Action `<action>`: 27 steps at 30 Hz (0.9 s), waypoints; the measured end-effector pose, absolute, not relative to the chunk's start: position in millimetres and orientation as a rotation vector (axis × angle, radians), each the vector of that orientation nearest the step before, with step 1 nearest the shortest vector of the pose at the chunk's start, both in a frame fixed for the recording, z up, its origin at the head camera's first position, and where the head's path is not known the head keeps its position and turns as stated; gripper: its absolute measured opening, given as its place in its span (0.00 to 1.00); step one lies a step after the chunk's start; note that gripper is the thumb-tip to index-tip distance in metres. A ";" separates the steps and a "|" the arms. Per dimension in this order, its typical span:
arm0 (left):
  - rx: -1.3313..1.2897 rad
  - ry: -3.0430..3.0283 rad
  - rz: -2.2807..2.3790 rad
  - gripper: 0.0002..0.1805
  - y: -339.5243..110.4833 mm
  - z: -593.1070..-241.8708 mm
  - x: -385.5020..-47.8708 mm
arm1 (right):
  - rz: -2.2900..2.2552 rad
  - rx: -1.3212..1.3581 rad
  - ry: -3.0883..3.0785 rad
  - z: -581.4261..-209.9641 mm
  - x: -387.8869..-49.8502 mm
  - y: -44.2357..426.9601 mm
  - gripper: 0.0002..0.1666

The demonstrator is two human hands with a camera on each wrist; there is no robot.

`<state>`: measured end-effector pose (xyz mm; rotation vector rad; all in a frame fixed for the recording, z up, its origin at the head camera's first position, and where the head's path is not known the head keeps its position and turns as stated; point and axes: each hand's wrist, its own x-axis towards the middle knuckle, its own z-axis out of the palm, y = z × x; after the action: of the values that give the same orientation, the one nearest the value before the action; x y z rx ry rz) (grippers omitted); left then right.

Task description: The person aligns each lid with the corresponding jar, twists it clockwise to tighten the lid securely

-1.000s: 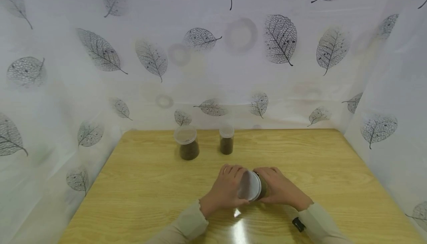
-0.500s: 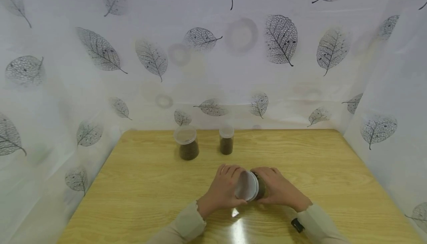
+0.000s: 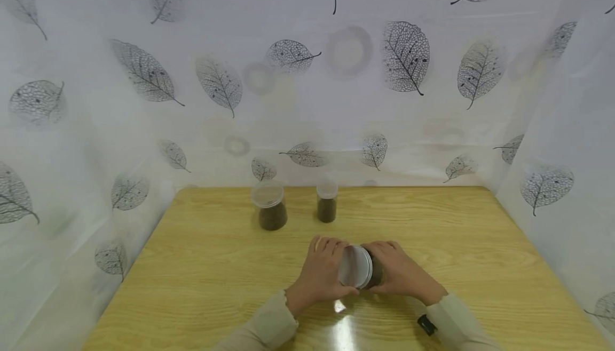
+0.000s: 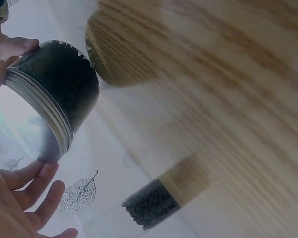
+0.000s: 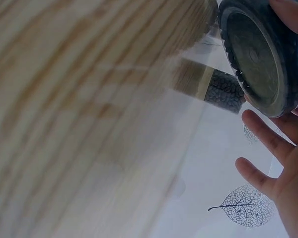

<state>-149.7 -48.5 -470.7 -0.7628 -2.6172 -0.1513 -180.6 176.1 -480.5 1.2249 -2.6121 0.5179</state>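
A clear jar point(image 3: 377, 275) with dark contents is held tilted between both hands, its round lid point(image 3: 354, 271) facing left. My left hand point(image 3: 321, 272) grips the lid by its rim, thumb on the near side and fingers on the far side. My right hand point(image 3: 403, 272) holds the jar's body from the right. In the left wrist view the ridged lid edge and the dark-filled body point(image 4: 64, 79) show. The right wrist view shows the jar's round base point(image 5: 253, 59), with some right-hand fingers spread off it. Whether the lid is loose, I cannot tell.
Farther back on the wooden table point(image 3: 202, 276) stand a wide lidded jar point(image 3: 272, 215) and a narrower one point(image 3: 326, 208), both with dark contents. A leaf-printed white curtain point(image 3: 307, 105) surrounds the table's back and sides. A small black object point(image 3: 426, 325) sits by the right sleeve.
Both hands and the jar have shifted slightly left since the earliest frame, and the lid faces a little more to the left. The hold looks the same.
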 end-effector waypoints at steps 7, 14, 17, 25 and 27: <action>-0.811 -2.584 -0.163 0.52 -49.3 -474.3 -153.9 | 0.512 1.228 -2.610 -479.6 -180.6 176.2 0.53; -0.886 -2.534 -0.167 0.52 -52.9 -476.2 -159.1 | 0.501 1.232 -2.648 -474.0 -179.6 174.8 0.55; -0.912 -2.526 -0.160 0.53 -54.4 -476.2 -161.4 | 0.481 1.239 -2.642 -472.2 -179.6 173.7 0.56; -0.960 -2.522 -0.160 0.53 -57.0 -476.3 -166.7 | 0.422 1.241 -2.641 -472.3 -181.8 172.7 0.57; -0.969 -2.527 -0.163 0.53 -57.5 -475.3 -167.3 | 0.414 1.239 -2.643 -472.2 -182.4 172.5 0.57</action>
<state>-167.3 -57.5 -475.3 -0.9687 -2.5267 -0.1628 -182.4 172.5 -472.2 1.2388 -2.6425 0.4139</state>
